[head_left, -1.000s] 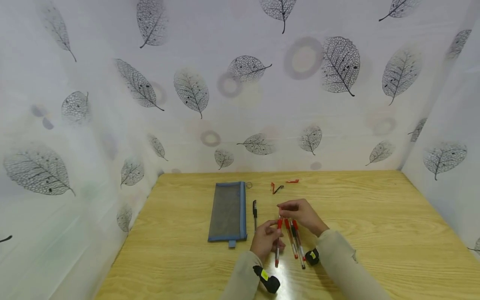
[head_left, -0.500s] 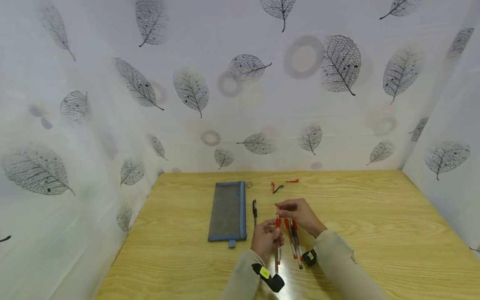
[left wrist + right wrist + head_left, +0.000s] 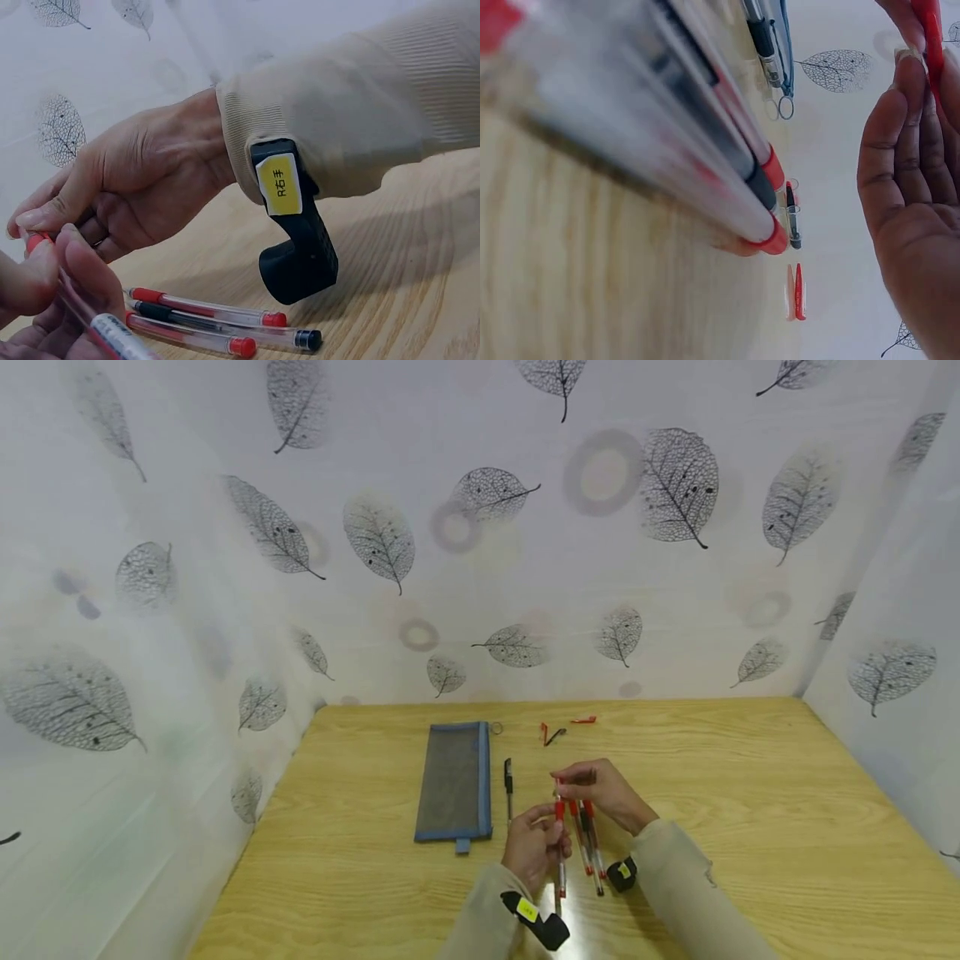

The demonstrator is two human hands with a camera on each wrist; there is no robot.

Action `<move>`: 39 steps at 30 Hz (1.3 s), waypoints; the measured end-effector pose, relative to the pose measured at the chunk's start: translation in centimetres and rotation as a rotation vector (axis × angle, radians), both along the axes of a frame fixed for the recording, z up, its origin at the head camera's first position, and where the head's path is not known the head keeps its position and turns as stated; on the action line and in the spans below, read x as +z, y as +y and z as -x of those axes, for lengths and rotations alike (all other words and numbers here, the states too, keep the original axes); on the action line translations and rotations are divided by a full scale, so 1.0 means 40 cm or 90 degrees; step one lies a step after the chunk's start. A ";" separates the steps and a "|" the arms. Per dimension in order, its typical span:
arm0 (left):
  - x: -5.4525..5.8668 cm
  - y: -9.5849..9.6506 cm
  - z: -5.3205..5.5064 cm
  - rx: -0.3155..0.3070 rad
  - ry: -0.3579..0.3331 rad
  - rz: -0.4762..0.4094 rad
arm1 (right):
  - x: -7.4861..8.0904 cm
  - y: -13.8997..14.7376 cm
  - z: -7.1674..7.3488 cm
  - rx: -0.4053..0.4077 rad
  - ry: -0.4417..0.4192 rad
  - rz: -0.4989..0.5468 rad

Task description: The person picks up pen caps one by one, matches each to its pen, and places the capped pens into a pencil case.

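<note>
My left hand (image 3: 532, 845) grips the clear barrel of a red gel pen (image 3: 562, 872), which points away from me. At the pen's far end, my right hand (image 3: 606, 789) pinches the tip between thumb and fingers, just beyond the red grip. Its fingertips hide what covers the tip. In the left wrist view, the barrel (image 3: 112, 330) slants down out of the left fingers. Beside the hands on the table lie a black pen (image 3: 225, 326) and two red pens (image 3: 217, 307), side by side with their grips facing away.
Left of the hands lies a grey mesh pencil case (image 3: 450, 785) with blue edging. Between it and the left hand is a capped black pen (image 3: 509, 785). Farther back are a black cap (image 3: 557, 737) and two red caps (image 3: 583, 720). A leaf-patterned curtain (image 3: 517, 568) encloses the table.
Both hands stay on the red pen at nearly the same spot, with only slight shifts. The pen's rear end has swung a little to the right.
</note>
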State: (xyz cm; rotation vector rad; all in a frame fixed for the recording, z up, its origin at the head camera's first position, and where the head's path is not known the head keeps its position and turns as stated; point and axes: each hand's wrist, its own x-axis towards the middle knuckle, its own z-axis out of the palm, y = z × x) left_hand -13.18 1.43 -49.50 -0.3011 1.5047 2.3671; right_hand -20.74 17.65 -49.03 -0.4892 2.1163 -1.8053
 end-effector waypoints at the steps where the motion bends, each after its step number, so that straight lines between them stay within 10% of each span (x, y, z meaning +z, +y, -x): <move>1: 0.000 0.001 0.000 -0.002 -0.001 -0.001 | 0.000 0.001 -0.001 -0.001 -0.001 -0.001; 18: -0.015 -0.036 0.030 -0.040 0.037 0.101 | 0.010 -0.010 0.006 0.010 0.048 -0.053; 39: -0.006 -0.058 0.070 0.045 0.078 0.233 | 0.027 -0.061 0.065 0.005 0.010 -0.108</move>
